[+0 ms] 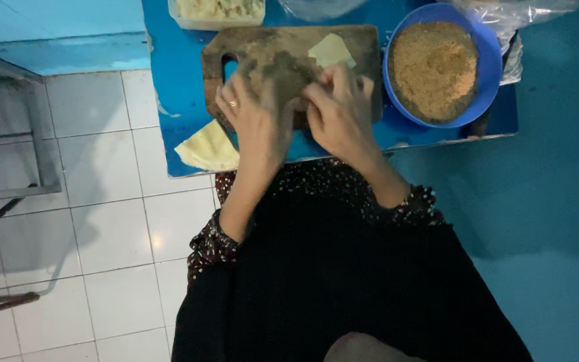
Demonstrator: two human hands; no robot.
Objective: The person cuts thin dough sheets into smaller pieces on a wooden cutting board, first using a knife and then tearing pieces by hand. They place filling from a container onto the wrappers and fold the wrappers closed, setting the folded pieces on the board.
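Observation:
Both hands rest together on a dark wooden cutting board (269,47) with a handle hole. My left hand (257,117), with a ring on one finger, lies flat on the board's near left part. My right hand (340,110) has its fingers curled over the near edge of a pale thin wrapper (330,51) lying on the board. What the fingers press under them is hidden. A stack of pale folded wrappers (208,147) lies on the table's near left corner, beside my left wrist.
The board sits on a small blue table (175,87). A blue bowl (490,64) of brown crumbs stands at right. A white container (217,15) of pale food and clear plastic bags (510,10) are at the back. White floor tiles and a metal rack (8,188) lie left.

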